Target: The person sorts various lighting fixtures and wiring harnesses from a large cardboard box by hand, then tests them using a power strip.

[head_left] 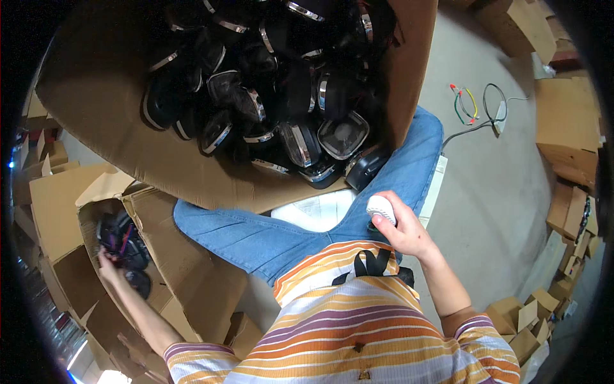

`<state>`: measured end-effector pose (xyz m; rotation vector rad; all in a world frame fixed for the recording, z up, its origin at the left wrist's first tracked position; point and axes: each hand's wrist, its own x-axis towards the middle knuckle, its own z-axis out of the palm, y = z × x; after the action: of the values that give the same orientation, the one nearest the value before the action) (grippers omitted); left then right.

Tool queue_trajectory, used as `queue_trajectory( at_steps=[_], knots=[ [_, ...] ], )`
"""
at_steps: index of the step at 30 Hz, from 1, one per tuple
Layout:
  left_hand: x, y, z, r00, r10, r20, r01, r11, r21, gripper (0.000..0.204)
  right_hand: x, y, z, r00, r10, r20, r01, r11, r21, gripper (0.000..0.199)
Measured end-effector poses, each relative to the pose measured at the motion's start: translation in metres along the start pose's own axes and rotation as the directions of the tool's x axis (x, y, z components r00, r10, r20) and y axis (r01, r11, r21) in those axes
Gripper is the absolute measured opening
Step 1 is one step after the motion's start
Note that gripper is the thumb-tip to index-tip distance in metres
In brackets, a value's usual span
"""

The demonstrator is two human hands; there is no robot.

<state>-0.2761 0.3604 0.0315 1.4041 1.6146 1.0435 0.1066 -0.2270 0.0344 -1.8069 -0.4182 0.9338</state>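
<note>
A white, round-ended object [380,209] with a ribbed face sat gripped in the right hand [400,224]. Far left, black devices [136,251] with reddish-purple strands lay jumbled inside an open cardboard box [185,256], blurred at the left hand [109,267].

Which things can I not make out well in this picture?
All in the head view:
Left hand: blurred; its hold on the dark items is unclear.
White object: the right hand hides part of it.
Large carton: cut off by the upper edge; upper black-and-silver items cover what lies beneath.
</note>
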Motion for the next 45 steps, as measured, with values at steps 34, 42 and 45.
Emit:
queue_trajectory(
  at_steps=[34,42,45],
  knots=[
    [-0.413,0.123,0.412,-0.155,0.369,0.917,-0.755,0.555,-0.351,0.02,-0.016,0.009,-0.024,0.969,0.111,-0.219,-0.131,0.988,-0.081,0.035],
    [-0.436,0.032,0.324,-0.107,0.049,0.993,-0.085,0.995,-0.058,0.018,-0.02,0.007,-0.026,0.96,0.178,-0.215,-0.195,0.979,-0.058,0.032],
    [-0.462,0.017,0.315,-0.135,0.083,0.987,0.015,0.997,-0.082,0.018,-0.018,0.011,-0.028,0.965,0.178,-0.193,-0.193,0.979,-0.059,0.033]
  ],
)
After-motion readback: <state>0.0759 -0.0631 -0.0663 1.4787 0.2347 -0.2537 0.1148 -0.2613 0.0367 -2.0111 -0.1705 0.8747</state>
